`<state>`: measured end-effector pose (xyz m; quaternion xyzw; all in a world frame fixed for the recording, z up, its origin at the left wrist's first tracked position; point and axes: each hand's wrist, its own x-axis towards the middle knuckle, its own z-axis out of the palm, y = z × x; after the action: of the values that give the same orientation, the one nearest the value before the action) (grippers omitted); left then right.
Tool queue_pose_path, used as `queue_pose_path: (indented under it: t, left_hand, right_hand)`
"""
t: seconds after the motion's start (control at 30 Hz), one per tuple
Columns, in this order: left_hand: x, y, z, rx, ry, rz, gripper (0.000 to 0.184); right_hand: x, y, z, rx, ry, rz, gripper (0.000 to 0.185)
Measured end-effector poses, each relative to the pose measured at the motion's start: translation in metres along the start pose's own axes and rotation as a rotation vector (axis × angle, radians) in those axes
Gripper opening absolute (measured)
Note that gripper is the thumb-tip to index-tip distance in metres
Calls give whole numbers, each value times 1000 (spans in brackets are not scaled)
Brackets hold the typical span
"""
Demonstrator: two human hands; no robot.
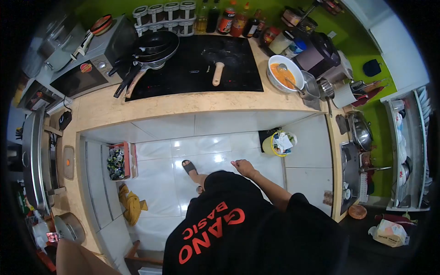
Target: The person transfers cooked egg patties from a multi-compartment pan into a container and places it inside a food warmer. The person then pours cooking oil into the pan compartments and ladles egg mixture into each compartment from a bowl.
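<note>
My right hand [246, 168] hangs over the tiled floor in front of my black shirt [220, 220], its fingers loosely curled with nothing visible in them. It touches nothing, and the cabinet side is the nearest surface. At the lower left edge a bare limb [78, 259] shows, probably my left arm; no left hand can be seen. On the counter ahead is a black cooktop [192, 82] with a stack of pans [156, 48] and a beige handle [218, 74]. Right of it stands a white bowl [285, 73] of orange liquid with a spoon or ladle in it.
A microwave [80, 75] sits at the left, bottles [227, 20] along the back. A yellow-rimmed bin [277, 143] stands on the floor, with a red box of cans [119, 160] and a yellow cloth [131, 205] opposite. A sink [349, 169] and dish rack [405, 151] are at right.
</note>
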<state>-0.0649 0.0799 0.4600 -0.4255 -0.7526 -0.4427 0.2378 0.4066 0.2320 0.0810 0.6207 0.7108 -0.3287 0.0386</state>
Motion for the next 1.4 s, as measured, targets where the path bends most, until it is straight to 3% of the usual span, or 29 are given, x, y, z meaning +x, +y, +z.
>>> queue_pose_path:
  t: [0.1,0.17,0.2,0.27,0.3,0.33,0.37,0.4,0.43,0.47,0.53,0.6,0.67,0.73,0.77,0.9,0.97,1.13,1.4]
  left_hand:
    - [-1,20,-12,-2,79,60,50]
    - [9,45,-13,-8,136,137,51]
    - [12,55,-11,-17,160,171,51]
    - [19,80,7,-90,137,242,52]
    - [18,92,23,-145,54,254,52]
    - [12,101,45,-210,-59,237,53]
    - [-3,108,74,-274,-279,160,53]
    - [-34,108,106,-361,-585,-92,40]
    - [-82,74,141,-351,-798,-400,42]
    - [-133,48,173,-413,-890,-553,40]
    - [-249,10,215,-280,-912,-553,37]
    - [-357,-17,232,-199,-1044,-1050,36]
    - [-458,-38,227,-294,-896,-1501,33]
    - [-486,-30,208,-219,-825,-1731,33]
    - [-483,-22,200,-161,-834,-1776,32]
    - [-465,2,200,-89,-866,-1821,32]
    - [-454,8,206,-83,-889,-1822,31]
    - [-433,11,225,-67,-922,-1799,30]
    - [-404,0,243,-47,-964,-1746,29]
  right_hand:
    - [-26,-23,-53,-200,31,-34,60]
    - [-25,-42,-95,-403,292,-406,59]
    - [-26,-59,-120,-365,394,-459,50]
    - [-26,-85,-163,129,489,-526,35]
    - [-21,-91,-178,146,490,-536,35]
    - [-15,-93,-192,373,480,-546,30]
    - [-11,-96,-206,597,465,-546,25]
    - [-10,-102,-221,601,460,-544,25]
    - [-9,-111,-237,878,451,-389,24]
    - [-4,-113,-250,1141,431,-220,23]
    - [20,-101,-271,1123,443,-271,23]
    - [42,-93,-300,1092,525,-328,31]
    - [72,-82,-326,1079,487,-287,30]
    - [105,-73,-351,1118,476,-459,29]
    - [121,-69,-361,1077,524,-433,21]
    - [204,-37,-401,726,708,-531,17]
    - [254,-21,-415,824,715,-409,15]
    - [369,24,-416,1032,660,-424,18]
    - [389,26,-402,1129,683,-381,20]
